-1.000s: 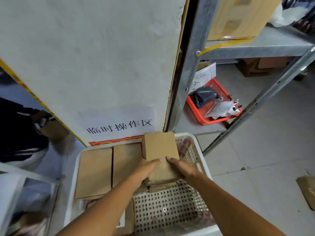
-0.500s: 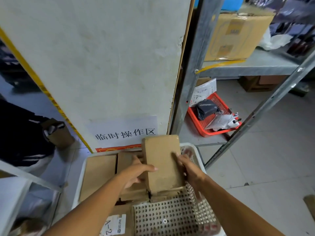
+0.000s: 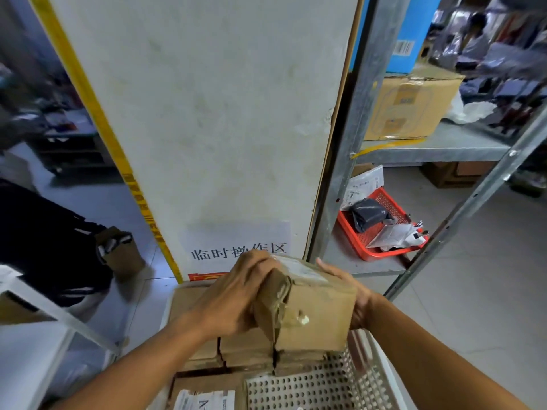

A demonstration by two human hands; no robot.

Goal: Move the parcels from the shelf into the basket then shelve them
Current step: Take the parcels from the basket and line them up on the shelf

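A brown cardboard parcel (image 3: 313,315), taped and dented at one end, is held tilted above the white perforated basket (image 3: 364,377). My left hand (image 3: 236,294) grips its left end with fingers curled over the top. On the far right side my right hand (image 3: 355,294) holds it, with the fingers partly hidden behind the box. Several more brown parcels (image 3: 236,350) lie in the basket under it, one with a white label (image 3: 204,400).
A white pillar (image 3: 207,128) with a paper sign stands straight ahead. To the right is a metal shelf rack (image 3: 429,149) with a cardboard box (image 3: 411,105), and a red tray (image 3: 381,229) of small items on its lower shelf. Dark bags lie at left.
The parcel has been lifted out of the basket and tipped up. Both hands moved from its near end to its two sides. The view has tilted upward.
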